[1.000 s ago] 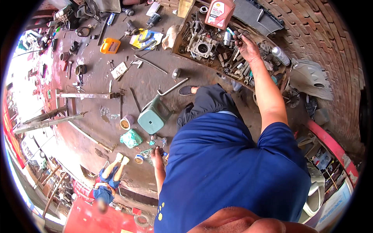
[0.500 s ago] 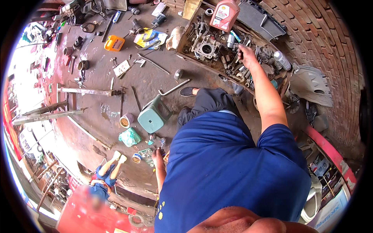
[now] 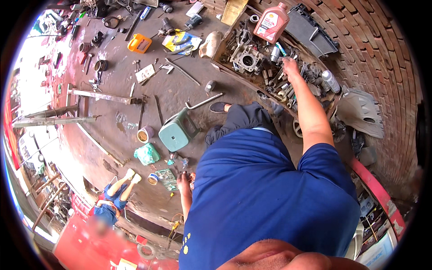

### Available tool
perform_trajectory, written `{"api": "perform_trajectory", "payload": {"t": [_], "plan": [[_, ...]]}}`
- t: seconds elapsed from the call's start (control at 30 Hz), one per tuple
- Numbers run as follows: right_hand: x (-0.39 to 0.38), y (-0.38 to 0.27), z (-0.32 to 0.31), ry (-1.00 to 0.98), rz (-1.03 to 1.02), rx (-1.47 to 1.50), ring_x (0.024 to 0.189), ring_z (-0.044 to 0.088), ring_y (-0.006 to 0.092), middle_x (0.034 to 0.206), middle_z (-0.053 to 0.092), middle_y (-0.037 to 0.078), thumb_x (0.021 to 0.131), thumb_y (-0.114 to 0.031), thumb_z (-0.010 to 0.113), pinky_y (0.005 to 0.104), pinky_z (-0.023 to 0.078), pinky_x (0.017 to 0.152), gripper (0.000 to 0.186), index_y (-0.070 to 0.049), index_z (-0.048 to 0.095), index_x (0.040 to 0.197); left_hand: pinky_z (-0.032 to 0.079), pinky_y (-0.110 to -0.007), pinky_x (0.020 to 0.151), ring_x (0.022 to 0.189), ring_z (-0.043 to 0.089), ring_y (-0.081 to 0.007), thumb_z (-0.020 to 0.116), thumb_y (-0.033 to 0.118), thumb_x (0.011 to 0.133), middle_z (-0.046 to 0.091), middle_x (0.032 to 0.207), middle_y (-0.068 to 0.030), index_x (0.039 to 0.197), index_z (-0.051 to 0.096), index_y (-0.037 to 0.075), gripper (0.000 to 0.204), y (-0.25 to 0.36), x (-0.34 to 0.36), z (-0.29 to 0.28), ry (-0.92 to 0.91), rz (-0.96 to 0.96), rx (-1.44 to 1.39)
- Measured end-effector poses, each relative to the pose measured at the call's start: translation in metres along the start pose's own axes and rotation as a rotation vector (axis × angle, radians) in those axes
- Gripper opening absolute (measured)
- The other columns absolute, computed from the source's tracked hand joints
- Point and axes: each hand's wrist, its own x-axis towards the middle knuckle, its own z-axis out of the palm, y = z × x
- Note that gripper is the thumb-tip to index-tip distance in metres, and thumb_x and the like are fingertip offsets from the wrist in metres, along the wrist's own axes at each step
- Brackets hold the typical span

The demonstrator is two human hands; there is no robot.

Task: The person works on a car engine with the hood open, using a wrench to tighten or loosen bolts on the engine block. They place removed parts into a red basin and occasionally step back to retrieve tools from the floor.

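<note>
My right hand [image 3: 290, 68] reaches into a rusty metal tray [image 3: 229, 68] crowded with greasy parts and tools. Its fingers are bent together over the pile; what lies between them is too small to make out. Left of it sits a cast throttle-body-like part [image 3: 247, 60] with a round bore. A silver cylinder [image 3: 275, 54] and a green-and-white tube [image 3: 281, 48] lie just beyond the fingers. Low at my left side hangs my left hand [image 3: 183, 181], its fingers small and dark. A green board-like piece [image 3: 167, 179] is on the floor near it.
A red oil bottle [image 3: 272, 23] stands at the tray's far edge, a spray can [image 3: 331, 81] at its right. Beside my legs is a green stool [image 3: 173, 136] with an L-shaped wrench [image 3: 204, 101] near it. Another person [image 3: 118, 198] reclines at lower left. A brick wall [image 3: 382, 54] bounds the right.
The view has shifted a little, so the tray and floor items sit further right in the upper part. My right hand remains among the parts, slightly changed in pose.
</note>
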Motion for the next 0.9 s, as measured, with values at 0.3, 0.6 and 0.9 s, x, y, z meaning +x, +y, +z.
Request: {"api": "perform_trajectory", "payload": {"t": [0.3, 0.6, 0.9], "plan": [[0.01, -0.055, 0.024, -0.255, -0.154, 0.001, 0.057, 0.054, 0.0078, 0.075, 0.059, -0.004, 0.098, -0.018, 0.069, 0.0247, 0.043, 0.049, 0.012, -0.008, 0.067, 0.105, 0.053, -0.029, 0.067, 0.076, 0.068, -0.0153, 0.058, 0.026, 0.104, 0.073, 0.094, -0.0091, 0.116, 0.065, -0.003, 0.032, -0.011, -0.009, 0.0, 0.027, 0.045, -0.059], [0.015, -0.069, 0.051, -0.097, -0.247, -0.183, 0.051, 0.048, 0.0061, 0.069, 0.059, -0.004, 0.098, -0.03, 0.072, 0.0272, 0.038, 0.046, 0.026, -0.006, 0.071, 0.089, 0.055, -0.028, 0.067, 0.078, 0.069, -0.0136, 0.061, 0.025, 0.103, 0.073, 0.092, -0.0064, 0.115, 0.066, 0.002, 0.027, -0.075, -0.014, -0.012, -0.048, 0.243, 0.023], [0.041, -0.067, 0.024, 0.061, -0.657, -0.518, 0.095, 0.069, 0.0249, 0.11, 0.077, 0.015, 0.102, -0.029, 0.06, 0.0383, 0.052, 0.09, 0.038, 0.003, 0.074, 0.115, 0.056, -0.03, 0.07, 0.08, 0.066, -0.0152, 0.069, 0.027, 0.1, 0.068, 0.093, -0.008, 0.112, 0.065, -0.004, 0.034, -0.046, -0.008, 0.004, 0.204, 0.038, -0.239]]}}
